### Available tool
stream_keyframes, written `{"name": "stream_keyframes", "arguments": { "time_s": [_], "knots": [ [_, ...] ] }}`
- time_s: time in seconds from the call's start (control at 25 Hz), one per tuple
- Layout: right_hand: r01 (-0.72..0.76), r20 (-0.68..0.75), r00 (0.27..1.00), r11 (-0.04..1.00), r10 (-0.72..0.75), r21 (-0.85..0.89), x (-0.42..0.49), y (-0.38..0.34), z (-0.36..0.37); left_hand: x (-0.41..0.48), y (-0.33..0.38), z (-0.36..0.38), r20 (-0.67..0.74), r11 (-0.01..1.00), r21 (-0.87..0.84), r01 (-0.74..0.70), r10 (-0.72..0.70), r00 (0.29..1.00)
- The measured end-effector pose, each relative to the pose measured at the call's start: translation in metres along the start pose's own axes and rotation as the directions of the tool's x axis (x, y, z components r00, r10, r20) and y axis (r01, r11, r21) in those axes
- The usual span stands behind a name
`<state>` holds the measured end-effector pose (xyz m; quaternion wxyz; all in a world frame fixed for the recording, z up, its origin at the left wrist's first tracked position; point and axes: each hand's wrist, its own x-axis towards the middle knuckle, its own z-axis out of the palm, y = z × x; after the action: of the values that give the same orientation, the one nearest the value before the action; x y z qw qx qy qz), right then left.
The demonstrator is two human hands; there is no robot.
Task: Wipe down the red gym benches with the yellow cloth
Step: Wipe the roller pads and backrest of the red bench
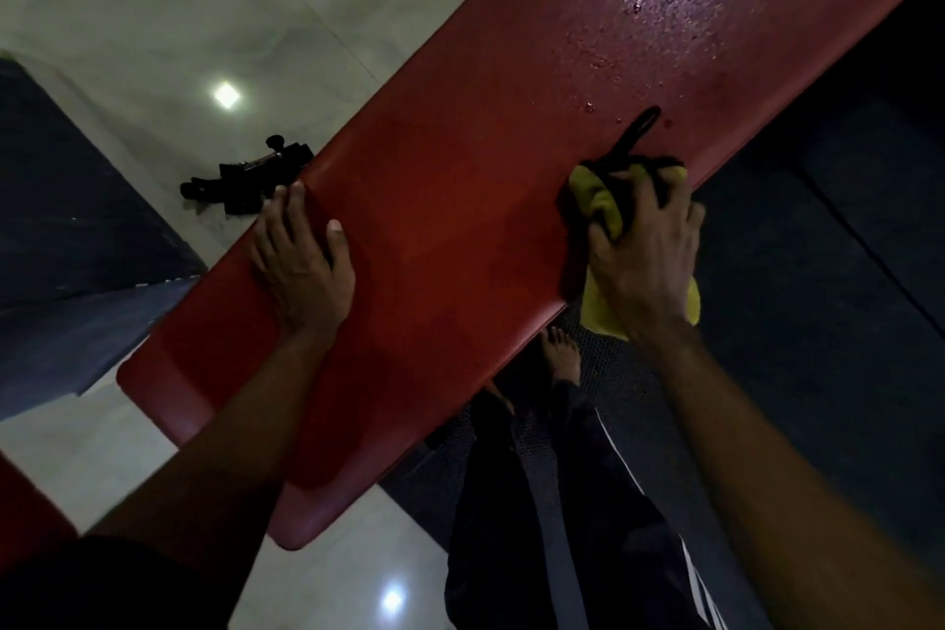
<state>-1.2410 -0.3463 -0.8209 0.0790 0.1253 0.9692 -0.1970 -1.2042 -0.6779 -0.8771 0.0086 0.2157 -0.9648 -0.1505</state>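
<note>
Red bench (460,159) runs diagonally, near-left to far-right. Right hand (644,251) bunches yellow cloth (601,202) in curled fingers, pressed on bench's right edge; cloth tail hangs off edge. Left hand (296,261) lies flat near left edge, fingers fairly straight, holding nothing. Wet droplets (639,5) lie beyond cloth, far-right along long axis. Right hand nearer; likely next stroke runs that way.

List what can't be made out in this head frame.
Head view only:
red bench: far end cut off by the top-right edge; frame hidden under the pad.
yellow cloth: mostly covered by the right hand.
black object on the floor: too dark and small to identify.
</note>
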Motion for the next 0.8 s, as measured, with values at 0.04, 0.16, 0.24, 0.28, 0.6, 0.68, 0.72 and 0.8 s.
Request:
{"name": "stream_keyframes", "arguments": {
  "time_s": [0.04, 0.16, 0.24, 0.28, 0.6, 0.68, 0.72, 0.8],
  "knots": [
    [0.009, -0.008, 1.000, 0.999, -0.009, -0.033, 0.003, -0.011, 0.002, 0.000, 0.000, 0.001, -0.011, 1.000, 0.013, 0.002, -0.002, 1.000],
    [0.326, 0.098, 0.944, 0.934, -0.314, -0.149, -0.023, -0.048, 0.020, 0.001, 0.001, 0.001, -0.015, 1.000, 0.025, 0.013, -0.012, 1.000],
    [0.516, 0.236, 0.844, 0.849, -0.481, -0.116, -0.032, -0.058, 0.027, -0.001, 0.001, 0.001, -0.022, 1.000, 0.017, 0.022, -0.021, 1.000],
    [0.540, 0.252, 0.826, 0.837, -0.505, -0.091, -0.021, -0.061, 0.026, -0.002, 0.000, 0.002, -0.030, 1.000, 0.013, 0.018, -0.018, 0.999],
    [0.294, 0.236, 0.903, 0.917, -0.358, 0.269, 0.037, -0.090, -0.002, 0.002, -0.002, 0.002, -0.026, 1.000, 0.008, 0.021, -0.021, 0.999],
    [0.227, 0.220, 0.929, 0.928, -0.297, 0.294, 0.025, -0.069, -0.016, 0.002, -0.003, 0.001, -0.010, 0.999, 0.010, 0.031, -0.031, 0.999],
    [0.212, 0.230, 0.933, 0.939, -0.277, 0.269, 0.018, -0.061, -0.019, 0.002, -0.004, 0.001, -0.011, 0.999, 0.011, 0.039, -0.039, 0.999],
    [0.296, 0.233, 0.915, 0.940, -0.330, 0.169, 0.005, -0.060, -0.007, 0.002, -0.004, 0.001, -0.007, 0.999, 0.011, 0.031, -0.031, 0.999]
  ]
}}
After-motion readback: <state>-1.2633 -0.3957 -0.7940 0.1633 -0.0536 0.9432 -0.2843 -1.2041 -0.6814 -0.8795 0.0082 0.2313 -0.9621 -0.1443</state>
